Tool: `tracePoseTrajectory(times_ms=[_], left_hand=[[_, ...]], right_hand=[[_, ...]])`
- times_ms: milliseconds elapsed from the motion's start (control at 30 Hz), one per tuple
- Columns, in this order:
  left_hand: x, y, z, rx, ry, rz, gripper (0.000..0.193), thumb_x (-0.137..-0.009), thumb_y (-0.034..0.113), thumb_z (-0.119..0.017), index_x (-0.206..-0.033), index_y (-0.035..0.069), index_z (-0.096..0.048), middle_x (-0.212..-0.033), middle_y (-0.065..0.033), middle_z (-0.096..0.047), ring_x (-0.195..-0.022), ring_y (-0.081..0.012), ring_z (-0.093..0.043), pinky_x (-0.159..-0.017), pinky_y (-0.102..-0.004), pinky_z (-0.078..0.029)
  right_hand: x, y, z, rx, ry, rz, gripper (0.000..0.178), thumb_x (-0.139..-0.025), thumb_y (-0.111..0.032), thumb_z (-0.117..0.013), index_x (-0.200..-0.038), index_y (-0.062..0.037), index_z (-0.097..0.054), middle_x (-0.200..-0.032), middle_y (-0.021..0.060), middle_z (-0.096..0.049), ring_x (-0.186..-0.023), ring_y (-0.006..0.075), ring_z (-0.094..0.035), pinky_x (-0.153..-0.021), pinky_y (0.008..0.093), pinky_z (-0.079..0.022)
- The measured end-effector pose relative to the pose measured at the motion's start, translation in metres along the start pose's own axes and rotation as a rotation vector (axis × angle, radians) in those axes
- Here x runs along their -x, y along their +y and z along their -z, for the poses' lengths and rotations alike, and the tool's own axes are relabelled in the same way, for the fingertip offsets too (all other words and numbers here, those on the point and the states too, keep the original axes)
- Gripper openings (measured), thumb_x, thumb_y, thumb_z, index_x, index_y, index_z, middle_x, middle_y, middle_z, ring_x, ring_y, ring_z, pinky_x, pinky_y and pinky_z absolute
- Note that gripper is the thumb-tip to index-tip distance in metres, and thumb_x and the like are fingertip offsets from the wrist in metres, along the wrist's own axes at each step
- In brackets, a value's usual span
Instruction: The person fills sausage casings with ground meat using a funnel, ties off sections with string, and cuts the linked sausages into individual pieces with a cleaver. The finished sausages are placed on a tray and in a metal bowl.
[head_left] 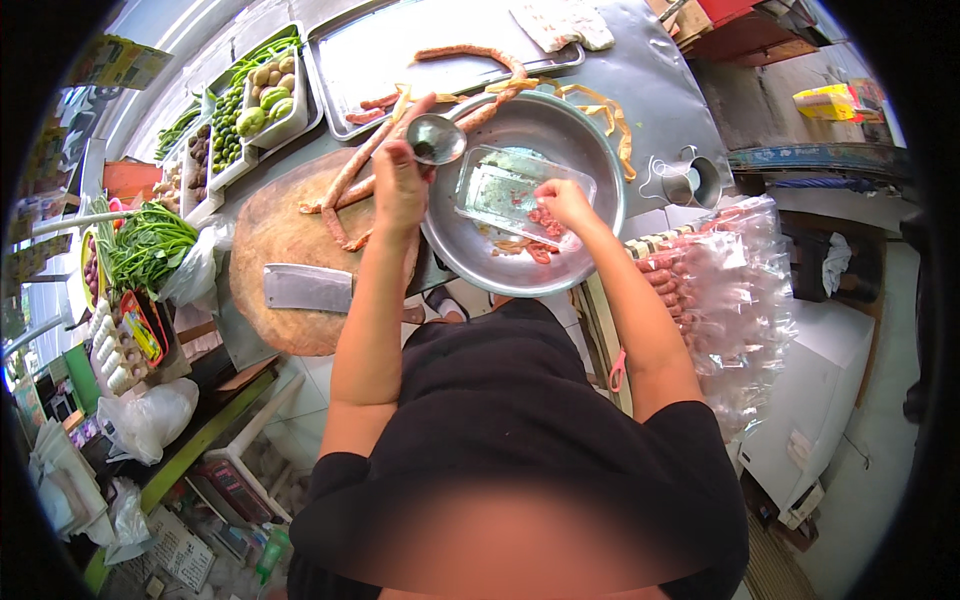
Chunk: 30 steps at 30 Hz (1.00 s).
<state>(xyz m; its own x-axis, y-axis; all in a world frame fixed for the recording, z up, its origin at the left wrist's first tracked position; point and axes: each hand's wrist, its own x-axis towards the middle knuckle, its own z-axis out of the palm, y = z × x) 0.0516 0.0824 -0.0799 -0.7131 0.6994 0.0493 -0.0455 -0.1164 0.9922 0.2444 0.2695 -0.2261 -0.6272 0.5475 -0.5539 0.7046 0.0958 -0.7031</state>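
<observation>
My left hand (400,190) is raised over the chopping board's right side, fingers closed around a small metal funnel (440,135) with its round mouth showing. Its lower part is hidden by my hand. My right hand (567,204) reaches into a wide metal basin (612,150), fingertips pinched at red minced meat (546,222) in a clear plastic tray (487,190). Below that tray, scraps of meat (540,252) lie on the basin's bottom. A long filled sausage (345,185) runs from the board past my left hand to a metal tray (340,75). Pale casing (605,105) drapes over the basin's far rim.
A cleaver (305,288) lies flat on the round wooden chopping board (270,225). Vegetable bins (275,125) stand at the far left, leafy greens (150,245) nearer. To the right are a metal cup (690,180), packs of sausages (720,290) and pink-handled scissors (617,372).
</observation>
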Motion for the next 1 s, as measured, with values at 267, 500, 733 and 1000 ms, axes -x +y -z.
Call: tracePoseTrajectory(times_ms=[267,500,733,1000], left_hand=[[0.028,0.111,0.046,-0.168,0.103,0.078,0.089,-0.091,0.072,-0.035,-0.131,-0.006,-0.054,-0.083,-0.0027,-0.062,-0.064,-0.0083,-0.060,-0.040,-0.0195,-0.049],[0.020,0.049,0.052,-0.242,-0.024,0.509,0.059,-0.100,0.054,-0.034,-0.127,0.010,-0.063,-0.079,0.0035,-0.061,-0.058,-0.0042,-0.045,-0.052,-0.0186,-0.034],[-0.005,-0.092,0.008,-0.057,0.035,0.889,0.063,-0.094,0.067,-0.039,-0.095,0.011,-0.066,-0.056,-0.0004,-0.051,-0.041,-0.0087,-0.037,-0.038,-0.0256,-0.023],[-0.023,-0.142,-0.004,-0.189,-0.014,0.947,0.062,-0.094,0.065,-0.040,-0.068,0.011,-0.057,-0.048,-0.0015,-0.043,-0.035,-0.0129,-0.034,-0.035,-0.0286,-0.024]], right_hand=[[-0.033,0.063,-0.063,0.489,0.066,0.183,0.014,-0.077,-0.008,-0.068,-0.085,0.0029,-0.072,-0.092,0.0271,-0.067,-0.089,0.0422,-0.067,-0.082,0.0476,-0.054],[-0.062,0.008,-0.084,0.432,0.148,0.600,0.026,-0.077,0.002,-0.056,-0.101,0.0007,-0.067,-0.110,0.0227,-0.060,-0.107,0.0370,-0.059,-0.093,0.0429,-0.049],[-0.079,0.003,-0.106,0.555,0.059,0.706,0.033,-0.076,0.003,-0.054,-0.108,0.0008,-0.064,-0.110,0.0202,-0.060,-0.114,0.0356,-0.054,-0.097,0.0417,-0.048],[-0.050,0.034,-0.057,0.487,0.187,0.492,0.022,-0.076,0.005,-0.051,-0.094,0.0001,-0.062,-0.100,0.0209,-0.060,-0.103,0.0409,-0.057,-0.091,0.0476,-0.047]])
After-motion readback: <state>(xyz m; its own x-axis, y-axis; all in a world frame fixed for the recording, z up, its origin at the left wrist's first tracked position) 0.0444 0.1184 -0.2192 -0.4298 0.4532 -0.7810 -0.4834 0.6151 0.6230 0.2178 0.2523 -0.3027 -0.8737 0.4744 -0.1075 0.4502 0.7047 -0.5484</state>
